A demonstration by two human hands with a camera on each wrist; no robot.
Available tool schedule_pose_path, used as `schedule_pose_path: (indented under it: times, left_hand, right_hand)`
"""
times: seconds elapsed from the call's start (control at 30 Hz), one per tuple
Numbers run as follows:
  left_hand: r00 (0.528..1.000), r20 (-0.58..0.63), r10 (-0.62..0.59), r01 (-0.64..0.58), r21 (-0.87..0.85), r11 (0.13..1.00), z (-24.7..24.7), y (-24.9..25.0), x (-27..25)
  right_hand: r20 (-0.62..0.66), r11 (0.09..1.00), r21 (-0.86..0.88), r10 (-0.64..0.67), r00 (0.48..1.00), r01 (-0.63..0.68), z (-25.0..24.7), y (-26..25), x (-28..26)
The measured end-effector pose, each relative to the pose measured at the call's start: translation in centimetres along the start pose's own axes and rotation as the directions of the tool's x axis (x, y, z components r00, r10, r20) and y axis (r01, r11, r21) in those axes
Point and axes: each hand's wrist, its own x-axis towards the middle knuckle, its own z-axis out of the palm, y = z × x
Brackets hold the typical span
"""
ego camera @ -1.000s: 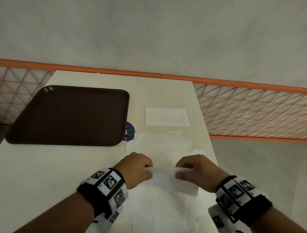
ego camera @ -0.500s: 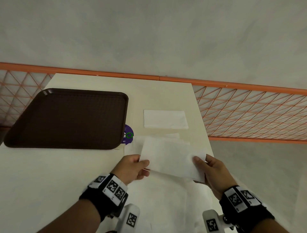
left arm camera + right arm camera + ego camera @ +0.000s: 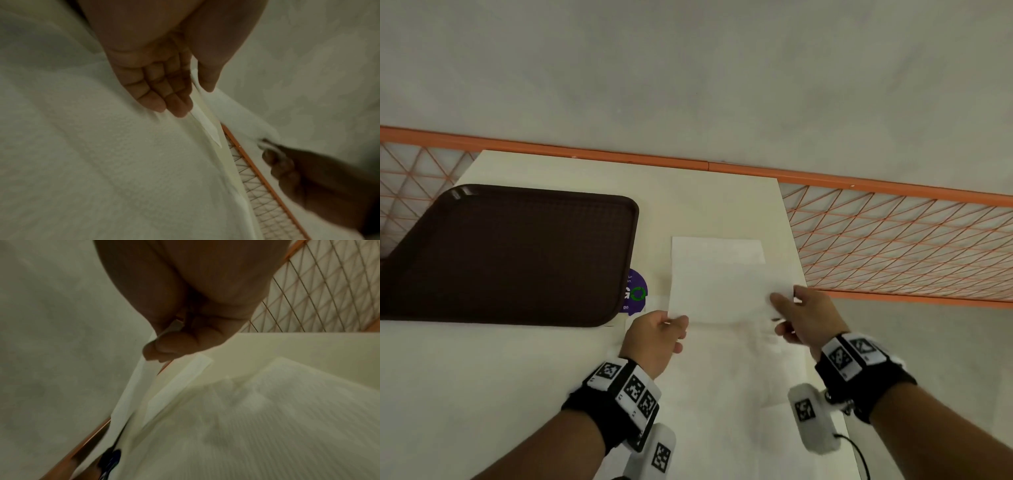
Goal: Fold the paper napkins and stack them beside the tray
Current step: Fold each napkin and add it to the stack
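A folded white napkin (image 3: 719, 294) hangs in the air over the table, held by its near corners. My left hand (image 3: 677, 321) pinches its near-left corner between thumb and fingers, and the left wrist view shows that pinch (image 3: 195, 100). My right hand (image 3: 779, 305) pinches the near-right corner, as the right wrist view also shows (image 3: 162, 344). Under its far edge a folded napkin (image 3: 717, 247) lies flat on the table, to the right of the dark brown tray (image 3: 510, 253). Unfolded napkins (image 3: 722, 377) are spread below my hands.
A purple round sticker (image 3: 636, 291) sits on the cream table (image 3: 705, 198) by the tray's near-right corner. An orange mesh fence (image 3: 893, 240) runs behind and to the right of the table. The table's right edge is close to my right hand.
Both hands lifted the folded napkin off the spread sheets and carried it away from me. It now overlaps the folded napkin beside the tray.
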Motion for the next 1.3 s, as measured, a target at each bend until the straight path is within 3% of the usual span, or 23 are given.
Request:
schedule_pose_path:
  times: [0.13,0.23,0.5,0.83,1.13,1.3]
  left_hand:
    - [0.993,-0.029,0.119,-0.105,0.293,0.950,-0.1,-0.8,0.3]
    - [0.981,-0.002,0.194,-0.177,0.394,0.902,-0.4,-1.2,0.0]
    - [0.968,0.014,0.249,-0.230,0.439,0.869,-0.5,-1.7,0.5]
    - [0.966,0.008,0.259,-0.232,0.471,0.851,-0.1,-1.4,1.0]
    - [0.959,-0.014,0.282,-0.237,0.502,0.832,-0.2,-1.3,0.7]
    - [0.952,-0.052,0.302,-0.237,0.500,0.833,-0.8,-1.2,0.4]
  right_hand:
    - [0.000,1.000,-0.015,-0.017,1.000,0.017,-0.4,-2.7,4.7]
    - [0.014,1.000,0.011,-0.007,1.000,0.007,-0.2,-3.6,7.6]
    - [0.060,0.998,-0.064,0.030,0.998,-0.026,0.9,-3.6,12.6]
    - [0.055,0.975,-0.217,0.054,0.997,-0.041,1.6,-2.1,15.0]
    - [0.002,0.960,-0.277,0.044,0.999,-0.042,2.1,-1.8,14.7]
    - [-0.093,0.888,-0.456,0.008,0.996,-0.050,1.0,-2.3,11.9]
